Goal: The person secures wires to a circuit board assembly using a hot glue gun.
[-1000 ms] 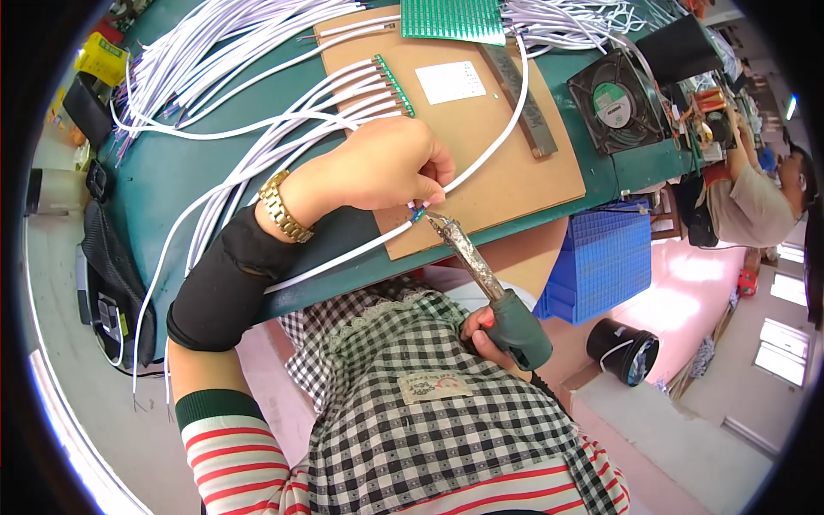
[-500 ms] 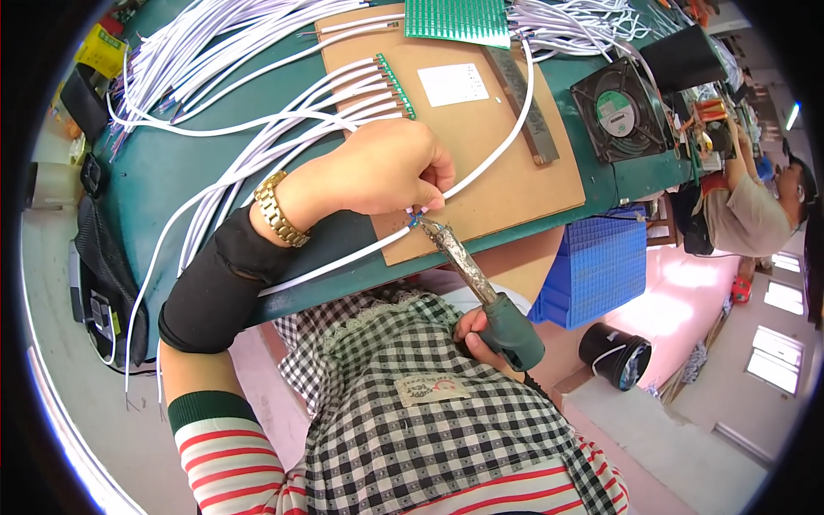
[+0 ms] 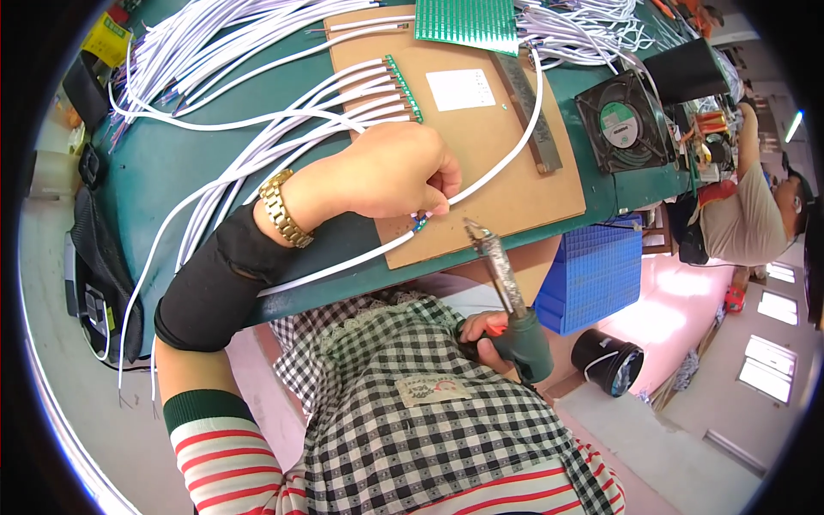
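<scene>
My left hand (image 3: 396,169) is closed, thumb against fingers, on a white cable (image 3: 502,163) that runs up toward the green circuit board panel (image 3: 468,24). Just below the fingertips, thin coloured wires (image 3: 420,223) meet the end of a second white cable (image 3: 352,251), which comes in from the lower left. In my right hand (image 3: 486,336) is a soldering gun (image 3: 525,345) with a dark green body. Its scorched metal tip points up and stands apart from the wires, a little to their right. The gun's body partly hides my right fingers.
A brown board (image 3: 549,199) lies on the green table (image 3: 163,172), carrying a white label sheet (image 3: 459,89), a dark metal bar (image 3: 536,129) and a row of cables on a narrow circuit strip (image 3: 403,87). Right are a fan (image 3: 622,120), blue crate (image 3: 592,279), black bucket (image 3: 608,359) and another person (image 3: 747,215).
The soldering gun's tip has moved off the wire joint, to the right. My left hand has shifted slightly right and still pinches the cable.
</scene>
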`<state>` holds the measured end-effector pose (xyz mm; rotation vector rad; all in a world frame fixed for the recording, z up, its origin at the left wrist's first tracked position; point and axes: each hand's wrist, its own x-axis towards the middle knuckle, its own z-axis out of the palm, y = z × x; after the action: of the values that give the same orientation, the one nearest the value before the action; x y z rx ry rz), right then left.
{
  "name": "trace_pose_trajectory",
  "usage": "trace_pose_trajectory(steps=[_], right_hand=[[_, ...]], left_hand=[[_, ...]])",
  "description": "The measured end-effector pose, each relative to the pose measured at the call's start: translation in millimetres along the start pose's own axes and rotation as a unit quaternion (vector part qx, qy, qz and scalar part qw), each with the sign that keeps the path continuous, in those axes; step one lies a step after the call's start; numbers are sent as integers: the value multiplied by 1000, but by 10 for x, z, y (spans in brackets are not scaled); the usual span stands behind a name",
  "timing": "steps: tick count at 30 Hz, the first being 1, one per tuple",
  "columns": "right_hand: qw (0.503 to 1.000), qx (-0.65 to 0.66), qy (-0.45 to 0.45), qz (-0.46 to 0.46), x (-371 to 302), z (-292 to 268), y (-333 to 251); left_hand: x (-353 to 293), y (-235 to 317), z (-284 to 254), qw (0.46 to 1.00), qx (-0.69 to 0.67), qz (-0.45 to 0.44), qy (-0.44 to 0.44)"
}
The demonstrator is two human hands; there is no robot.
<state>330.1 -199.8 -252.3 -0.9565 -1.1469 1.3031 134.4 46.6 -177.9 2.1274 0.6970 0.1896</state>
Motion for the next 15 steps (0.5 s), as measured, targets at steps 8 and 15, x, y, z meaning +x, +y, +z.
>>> trace_pose_trajectory(steps=[8, 15], right_hand=[[998, 43, -47, -4, 9, -70, -103], [997, 62, -34, 22, -30, -99, -134]], left_hand=[[27, 27, -4, 1000, 9, -9, -8], [5, 34, 1, 999, -6, -30, -15]])
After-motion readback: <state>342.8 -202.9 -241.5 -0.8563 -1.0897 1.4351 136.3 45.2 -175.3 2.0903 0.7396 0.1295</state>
